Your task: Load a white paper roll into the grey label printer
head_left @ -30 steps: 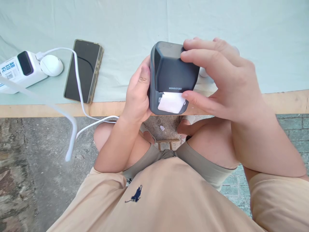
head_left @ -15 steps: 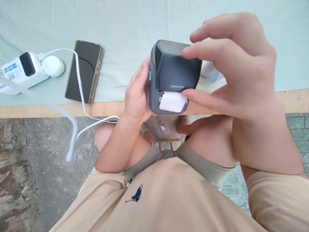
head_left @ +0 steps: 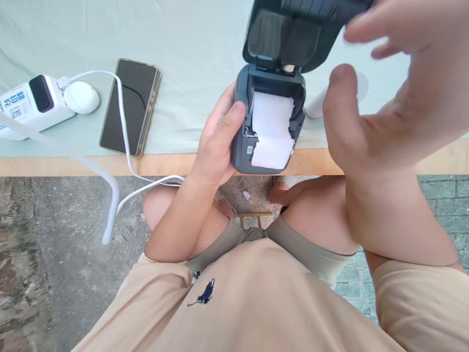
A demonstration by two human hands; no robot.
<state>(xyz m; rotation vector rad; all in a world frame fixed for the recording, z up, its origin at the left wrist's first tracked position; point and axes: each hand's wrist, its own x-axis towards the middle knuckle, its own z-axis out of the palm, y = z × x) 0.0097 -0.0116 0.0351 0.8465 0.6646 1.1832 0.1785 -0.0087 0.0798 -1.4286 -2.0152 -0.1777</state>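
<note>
My left hand (head_left: pixel 218 139) grips a dark label printer (head_left: pixel 240 159) by its left side, thumb on the rim, at the table's front edge. The printer's lid (head_left: pixel 282 41) stands swung up on its rear hinge. Inside lies white paper (head_left: pixel 273 122) with ragged edges, its free end hanging over the printer's front. My right hand (head_left: pixel 388 98) is to the right of the printer, fingers apart and somewhat blurred. Its fingertips are at the lid's upper right corner; whether they touch it I cannot tell.
A phone (head_left: pixel 128 107) lies on the pale cloth (head_left: pixel 190 39) to the left. Beside it are a white power strip (head_left: pixel 54 110) with a round white plug (head_left: pixel 81 98) and a white cable (head_left: pixel 122 117). Behind my right hand sits a white cylindrical object (head_left: pixel 317 105), partly hidden. A paper scrap (head_left: pixel 246 195) lies on the floor.
The printer's lid has gone from closed to raised, baring the paper inside. My right hand has moved up and right with the lid. My left hand keeps its hold.
</note>
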